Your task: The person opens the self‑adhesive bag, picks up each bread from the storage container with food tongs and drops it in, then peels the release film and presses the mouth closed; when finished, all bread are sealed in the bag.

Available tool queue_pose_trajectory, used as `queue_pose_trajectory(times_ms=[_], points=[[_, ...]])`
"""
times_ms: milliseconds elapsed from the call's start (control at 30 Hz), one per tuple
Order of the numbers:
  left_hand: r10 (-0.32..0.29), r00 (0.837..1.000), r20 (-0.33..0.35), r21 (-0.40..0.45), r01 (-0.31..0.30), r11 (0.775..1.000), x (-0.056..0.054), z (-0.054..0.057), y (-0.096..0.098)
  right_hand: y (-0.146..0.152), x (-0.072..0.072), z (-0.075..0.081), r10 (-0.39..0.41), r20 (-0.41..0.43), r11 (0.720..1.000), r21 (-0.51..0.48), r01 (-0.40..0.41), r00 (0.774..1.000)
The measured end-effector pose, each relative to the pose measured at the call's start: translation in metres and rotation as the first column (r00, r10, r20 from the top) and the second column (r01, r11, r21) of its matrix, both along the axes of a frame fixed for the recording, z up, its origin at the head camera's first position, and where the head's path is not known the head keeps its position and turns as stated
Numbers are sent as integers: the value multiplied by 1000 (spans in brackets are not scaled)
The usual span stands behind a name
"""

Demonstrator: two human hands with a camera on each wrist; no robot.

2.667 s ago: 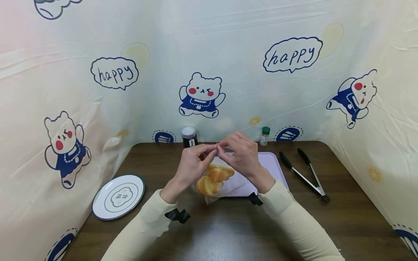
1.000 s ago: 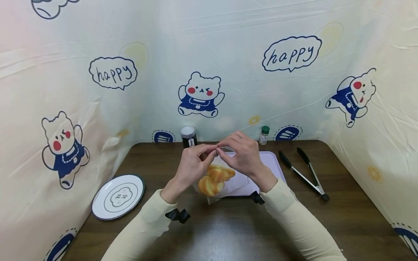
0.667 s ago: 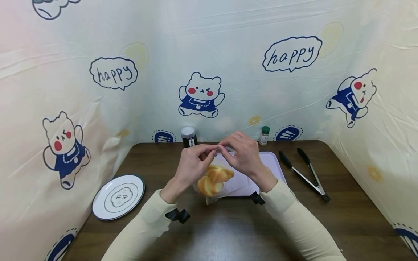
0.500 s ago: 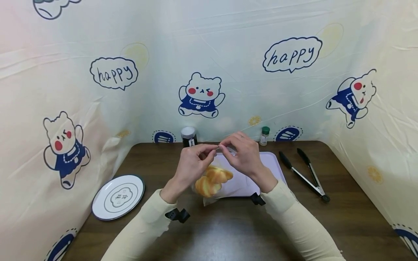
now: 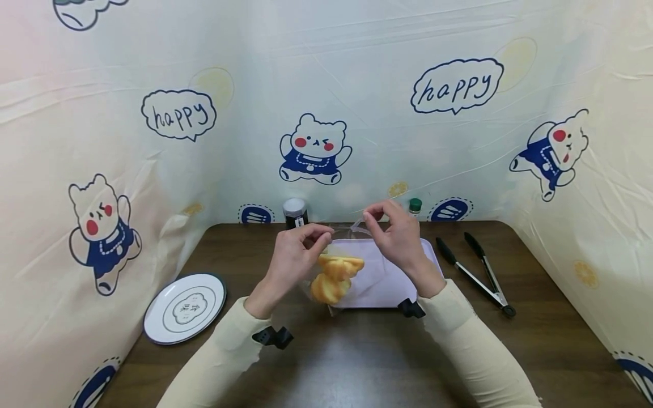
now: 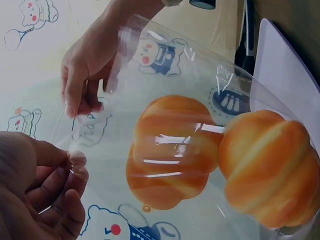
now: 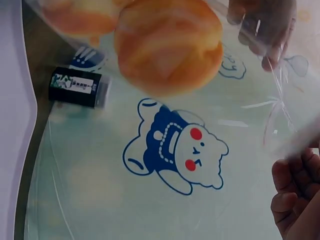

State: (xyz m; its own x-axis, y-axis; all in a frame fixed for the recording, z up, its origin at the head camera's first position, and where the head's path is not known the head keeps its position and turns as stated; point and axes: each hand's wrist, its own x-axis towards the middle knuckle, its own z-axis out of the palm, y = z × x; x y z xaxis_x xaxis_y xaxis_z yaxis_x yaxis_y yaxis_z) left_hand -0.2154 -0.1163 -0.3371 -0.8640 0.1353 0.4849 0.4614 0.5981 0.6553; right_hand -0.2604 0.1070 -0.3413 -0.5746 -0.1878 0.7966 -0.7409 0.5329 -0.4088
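Note:
Two golden bread rolls (image 5: 339,268) hang inside a clear plastic bag (image 6: 210,72), above the left part of the lilac tray (image 5: 395,289). My left hand (image 5: 292,259) pinches the left side of the bag's mouth between thumb and fingers. Up and to the right, my right hand (image 5: 400,241) pinches a thin clear strip of the plastic, which stretches between both hands. Seen close in the left wrist view, one roll (image 6: 172,150) lies behind glossy film beside the other roll (image 6: 270,167). In the right wrist view, the right fingertips are partly blurred.
Silver tongs with black tips (image 5: 476,277) lie right of the tray. A white plate (image 5: 185,309) with a dark rim is at the left. At the back stand a black jar with a grey lid (image 5: 296,213) and a small green-capped bottle (image 5: 415,205), partly hidden by my right hand.
My hands, fingertips together before, have moved apart; the right went up and to the right, the left slightly left. The plastic between them now shows, and the rolls have swung slightly.

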Motion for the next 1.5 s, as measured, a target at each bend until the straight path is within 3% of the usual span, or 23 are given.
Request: queue_pose_trajectory(times_ms=[233,467,700,967,1267,1500], points=[[24,999,-29,51,-22,998,0,1,-6,17,-2,0,-59,103,998,-32,62,993],[44,997,-68,80,-39,996,0,3,-13,35,-8,1,-105,111,989,-96,115,988],[52,995,-83,116,-42,992,1,6,-20,59,-14,2,-170,172,968,-155,197,970],[76,993,-89,140,-63,988,2,10,-25,85,-20,0,-240,180,936,-218,277,954],[135,985,-107,147,-119,982,2,14,-29,111,-23,-3,-331,239,884,-259,388,913],[126,991,-52,164,-116,980,1,12,-31,130,-27,-5,-383,277,848,-272,454,881]])
